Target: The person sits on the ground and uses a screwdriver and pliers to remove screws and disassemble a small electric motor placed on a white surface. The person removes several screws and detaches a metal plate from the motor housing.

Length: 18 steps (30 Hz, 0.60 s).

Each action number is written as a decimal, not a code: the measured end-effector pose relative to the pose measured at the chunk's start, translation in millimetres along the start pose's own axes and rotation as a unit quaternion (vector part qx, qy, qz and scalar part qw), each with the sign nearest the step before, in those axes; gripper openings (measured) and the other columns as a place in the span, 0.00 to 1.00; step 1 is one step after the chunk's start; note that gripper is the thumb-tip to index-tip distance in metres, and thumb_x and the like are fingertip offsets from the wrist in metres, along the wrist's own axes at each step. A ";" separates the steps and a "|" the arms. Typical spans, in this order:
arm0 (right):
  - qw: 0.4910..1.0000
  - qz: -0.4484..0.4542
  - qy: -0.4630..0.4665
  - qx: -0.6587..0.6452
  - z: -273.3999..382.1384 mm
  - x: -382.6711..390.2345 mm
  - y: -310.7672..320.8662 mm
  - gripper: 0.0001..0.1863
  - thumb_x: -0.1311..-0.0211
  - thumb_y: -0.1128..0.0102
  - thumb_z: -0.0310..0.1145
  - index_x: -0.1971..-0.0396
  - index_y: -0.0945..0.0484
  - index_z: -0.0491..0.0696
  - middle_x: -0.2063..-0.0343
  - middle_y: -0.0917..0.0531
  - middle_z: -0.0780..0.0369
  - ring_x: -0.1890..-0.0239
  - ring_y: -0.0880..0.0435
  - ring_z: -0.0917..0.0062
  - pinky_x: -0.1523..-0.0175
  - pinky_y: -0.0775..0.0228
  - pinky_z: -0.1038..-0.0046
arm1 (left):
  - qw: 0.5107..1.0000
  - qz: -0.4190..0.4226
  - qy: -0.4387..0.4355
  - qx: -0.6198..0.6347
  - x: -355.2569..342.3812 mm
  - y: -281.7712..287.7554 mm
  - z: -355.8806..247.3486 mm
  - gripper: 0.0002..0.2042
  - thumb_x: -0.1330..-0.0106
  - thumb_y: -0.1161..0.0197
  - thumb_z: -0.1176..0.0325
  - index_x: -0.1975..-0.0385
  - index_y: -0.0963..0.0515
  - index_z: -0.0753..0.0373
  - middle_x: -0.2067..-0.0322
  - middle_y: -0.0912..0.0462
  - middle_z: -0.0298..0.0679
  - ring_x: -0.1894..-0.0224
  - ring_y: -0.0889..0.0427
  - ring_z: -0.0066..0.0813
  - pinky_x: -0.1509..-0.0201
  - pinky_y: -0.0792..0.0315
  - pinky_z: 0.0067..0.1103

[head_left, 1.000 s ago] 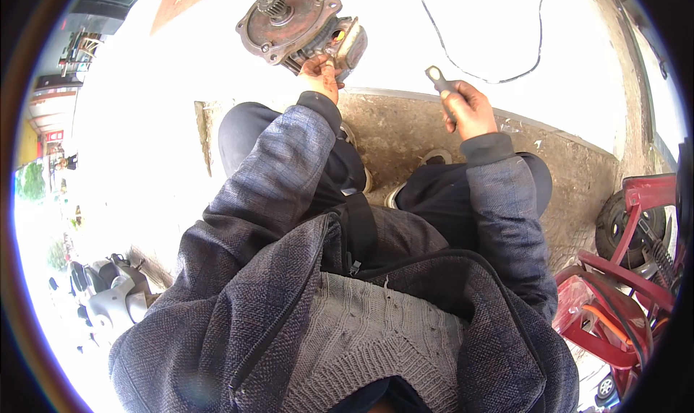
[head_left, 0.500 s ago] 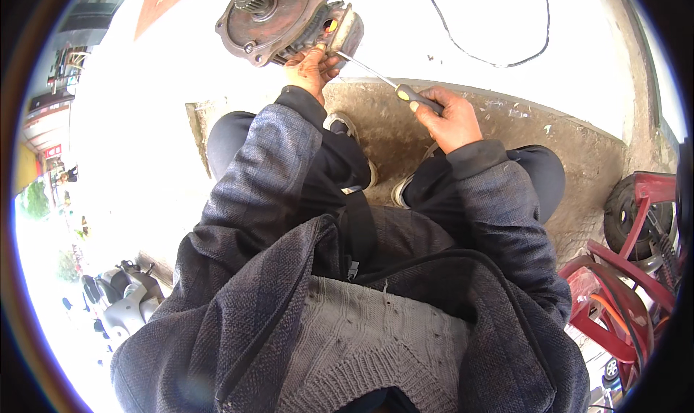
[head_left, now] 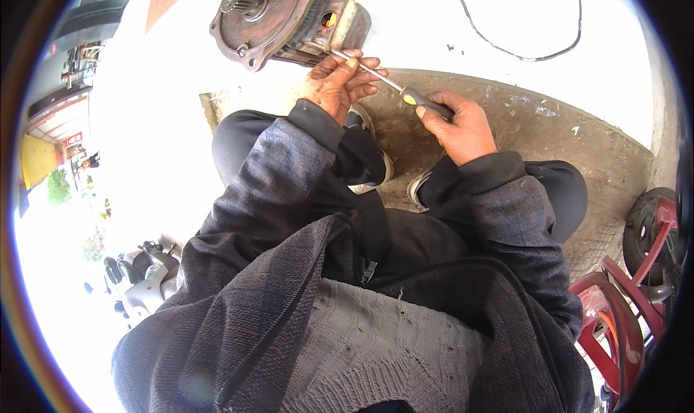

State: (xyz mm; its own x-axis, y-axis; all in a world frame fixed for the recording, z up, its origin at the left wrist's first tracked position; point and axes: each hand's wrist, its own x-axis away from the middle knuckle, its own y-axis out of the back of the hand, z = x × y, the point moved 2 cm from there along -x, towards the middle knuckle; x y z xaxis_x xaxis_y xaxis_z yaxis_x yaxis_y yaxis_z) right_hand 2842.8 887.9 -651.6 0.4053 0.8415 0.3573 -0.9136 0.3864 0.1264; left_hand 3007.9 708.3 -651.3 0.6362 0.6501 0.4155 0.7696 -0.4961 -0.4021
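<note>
Screwdriver held between two hands, head view looking down over a seated person's knees. I read the right hand as clamped around the dark handle, whose yellow collar shows just ahead of the knuckles. The bare metal shaft runs from that handle up and to the left, its long axis pointing diagonally away from the body. My left hand lies across the forward part of the shaft, fingers curled loosely over it and pinching it near the tip, so this hand is closed on the shaft rather than spread.

The tip ends at the near edge of a rusty motor housing, a round flanged casting with a toothed gear on its face, lying on the pale ground at the top of the frame. An opening with an orange glint inside it sits just above the tip; whether the blade is seated in anything there I cannot tell. The housing lies directly beyond the left hand, which is the nearer of the two to it; the right hand sits well back along the tool axis.

A thin black cable loops on the ground to the right of the housing. A red metal frame stands at the lower right.
</note>
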 end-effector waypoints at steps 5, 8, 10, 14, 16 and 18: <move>1.000 -0.003 0.003 -0.006 -4.3 -6.6 0.1 0.16 0.40 0.32 0.35 0.60 0.18 0.38 0.74 0.16 0.57 0.73 0.20 0.77 0.64 0.27 0.72 | 1.000 -0.021 -0.009 -0.007 -3.4 -0.1 4.8 0.09 0.25 0.42 0.68 0.51 0.22 0.63 0.54 0.16 0.46 0.49 0.14 0.45 0.52 0.18 0.29; 1.000 -0.002 0.011 -0.011 -7.4 -10.4 -0.6 0.16 0.40 0.31 0.35 0.59 0.18 0.37 0.74 0.16 0.57 0.72 0.20 0.78 0.63 0.26 0.73 | 0.999 -0.029 -0.015 -0.011 -3.6 -0.5 5.2 0.09 0.25 0.43 0.67 0.52 0.22 0.63 0.55 0.16 0.46 0.50 0.14 0.44 0.53 0.18 0.28; 1.000 0.000 0.011 -0.019 -9.7 -11.6 -0.4 0.16 0.40 0.31 0.35 0.59 0.18 0.37 0.74 0.15 0.56 0.72 0.19 0.78 0.63 0.26 0.73 | 1.000 -0.020 -0.014 -0.008 -4.5 -0.9 4.2 0.09 0.25 0.43 0.67 0.52 0.22 0.62 0.55 0.16 0.46 0.50 0.14 0.44 0.54 0.18 0.28; 0.999 -0.002 0.007 -0.038 -13.2 -11.5 -0.4 0.16 0.41 0.30 0.34 0.59 0.18 0.38 0.73 0.15 0.56 0.72 0.19 0.79 0.64 0.26 0.74 | 1.000 -0.021 -0.013 -0.018 -6.5 -0.6 2.8 0.09 0.24 0.43 0.66 0.52 0.22 0.61 0.55 0.16 0.45 0.50 0.14 0.44 0.54 0.18 0.28; 0.999 -0.008 0.010 -0.037 -14.1 -12.3 -0.7 0.15 0.42 0.30 0.33 0.59 0.18 0.38 0.73 0.15 0.56 0.72 0.19 0.80 0.64 0.26 0.74 | 1.000 -0.022 -0.010 -0.012 -7.4 -0.6 3.5 0.09 0.24 0.43 0.66 0.52 0.22 0.61 0.55 0.15 0.45 0.50 0.14 0.44 0.54 0.18 0.28; 0.999 -0.017 0.011 -0.029 -14.6 -13.6 -1.0 0.15 0.42 0.30 0.33 0.60 0.18 0.38 0.74 0.15 0.57 0.73 0.20 0.80 0.65 0.26 0.75 | 1.000 -0.018 -0.012 -0.006 -7.1 -0.7 4.3 0.09 0.24 0.43 0.65 0.52 0.21 0.61 0.55 0.15 0.45 0.50 0.14 0.44 0.54 0.18 0.28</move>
State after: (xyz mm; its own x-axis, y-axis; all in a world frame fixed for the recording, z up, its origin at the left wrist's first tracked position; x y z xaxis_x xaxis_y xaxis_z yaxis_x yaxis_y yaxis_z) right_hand 2838.6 881.6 -670.1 0.4373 0.8353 0.3332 -0.8961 0.4359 0.0832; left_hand 3002.7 706.5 -657.5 0.6068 0.6810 0.4099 0.7925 -0.4790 -0.3775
